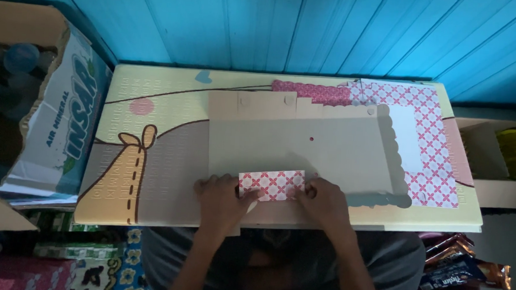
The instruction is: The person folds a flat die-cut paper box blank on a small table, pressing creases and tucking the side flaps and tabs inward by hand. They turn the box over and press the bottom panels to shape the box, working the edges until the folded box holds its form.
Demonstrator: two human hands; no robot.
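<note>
A small folded piece of red-and-white patterned paper [272, 184] lies near the front edge of a low table [154, 140]. My left hand [221, 198] presses on its left end and my right hand [322, 201] presses on its right end. The paper rests on a large grey-brown sheet of card [304, 147] with a scalloped right edge. More of the same patterned paper [426, 141] lies flat at the table's right, partly under the card.
An open cardboard box [56, 119] holding bottles stands at the left. A second box [489, 161] sits at the right. Snack packets [461, 270] lie on the floor at lower right. A blue plank wall [286, 24] rises behind the table.
</note>
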